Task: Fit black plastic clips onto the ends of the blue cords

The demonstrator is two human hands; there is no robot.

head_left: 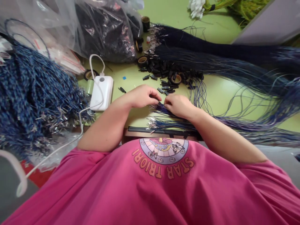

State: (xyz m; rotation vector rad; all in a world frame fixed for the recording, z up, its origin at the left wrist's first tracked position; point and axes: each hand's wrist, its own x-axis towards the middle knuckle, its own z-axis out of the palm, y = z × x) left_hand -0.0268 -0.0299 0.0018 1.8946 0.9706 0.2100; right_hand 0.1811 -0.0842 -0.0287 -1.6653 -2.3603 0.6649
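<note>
Over the near part of the table, my left hand (144, 96) is closed, thumb and fingertips pinched around a small dark piece that looks like a black connector; the fingers mostly hide it. Close beside it, fingertips nearly meeting, my right hand (178, 105) is closed on thin dark blue wires. Metal-tipped ends of a wire bundle (160, 108) show just below both hands. Nearer my body lies another wire bundle (154, 122), its silvery terminals pointing left. A heap of black connectors (164, 67) is scattered beyond my fingers.
A white power bank (106, 92) with a cable stands left of my left forearm. Twisted blue wires (39, 93) pile up at far left. Beyond are a plastic bag (105, 31), tape rolls (142, 61) and a long dark wire bundle (199, 47). A pale panel (269, 25) rises at back right.
</note>
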